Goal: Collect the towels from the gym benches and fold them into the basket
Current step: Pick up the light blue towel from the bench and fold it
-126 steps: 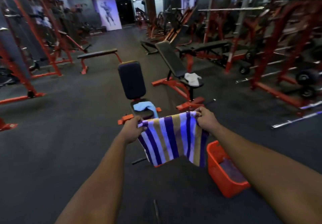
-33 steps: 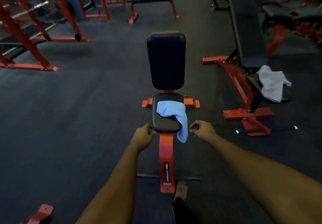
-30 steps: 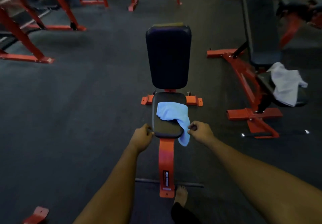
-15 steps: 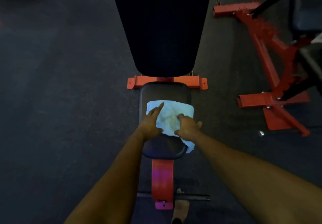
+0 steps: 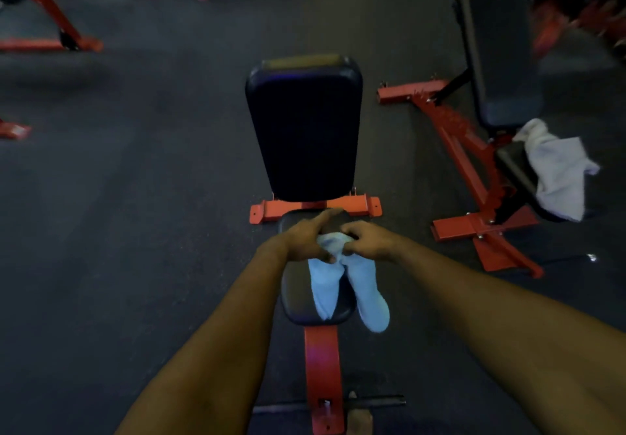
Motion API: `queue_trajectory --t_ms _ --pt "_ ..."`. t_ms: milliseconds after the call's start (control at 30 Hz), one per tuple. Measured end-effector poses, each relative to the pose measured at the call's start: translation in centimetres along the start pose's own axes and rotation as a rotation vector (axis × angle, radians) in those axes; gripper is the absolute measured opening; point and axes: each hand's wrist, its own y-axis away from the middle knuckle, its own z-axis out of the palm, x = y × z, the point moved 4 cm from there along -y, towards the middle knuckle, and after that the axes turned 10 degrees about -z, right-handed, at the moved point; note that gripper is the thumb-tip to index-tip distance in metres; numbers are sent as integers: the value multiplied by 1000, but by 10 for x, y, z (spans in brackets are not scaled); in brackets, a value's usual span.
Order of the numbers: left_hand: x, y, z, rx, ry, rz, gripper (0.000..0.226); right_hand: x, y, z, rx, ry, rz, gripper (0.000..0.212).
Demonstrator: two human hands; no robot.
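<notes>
Both hands meet over the seat pad (image 5: 298, 302) of the near bench — the left hand (image 5: 303, 239) and the right hand (image 5: 367, 241) each pinch the bunched top of the light blue towel (image 5: 366, 285), fingers closed on the cloth, the left forefinger sticking out toward the backrest (image 5: 305, 129). From the grip the towel hangs in two lobes: one lies on the pad toward its front edge, the other drapes past the pad's right edge. The backrest stands upright behind the seat, on a red frame (image 5: 321, 367). On the bench to the right, a white towel (image 5: 555, 170) lies crumpled on the seat (image 5: 515, 167) and spills over its far-right edge — well apart from the hands. The basket is out of sight.
</notes>
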Motion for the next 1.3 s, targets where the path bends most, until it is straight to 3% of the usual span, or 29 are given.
queue_trajectory --t_ms 100,233,433,600,833,967,1100,1200,1300 --pt "35 38 -41 88 -215 79 50 -56 25 -36 68 27 -73 9" --pt "74 102 -99 135 -228 152 16 -122 64 -72 116 63 -69 19" --pt "113 205 -186 248 -314 285 23 -188 126 -80 145 351 157 24" --pt "110 270 -249 551 -246 343 17 -202 162 -61 497 256 274 25" --pt "96 334 -284 1062 -42 407 2 -224 169 -27 536 90 219 30" --pt "77 372 -300 1346 -31 225 16 -218 187 -22 684 180 302 15" --pt "49 383 -295 1407 63 80 21 -202 206 -41 804 133 397 22" --pt "35 385 -282 1406 144 12 19 -200 223 -57 1015 101 467 20" --pt "31 386 -271 1392 179 -38 18 -201 240 -72 1233 77 417 10"
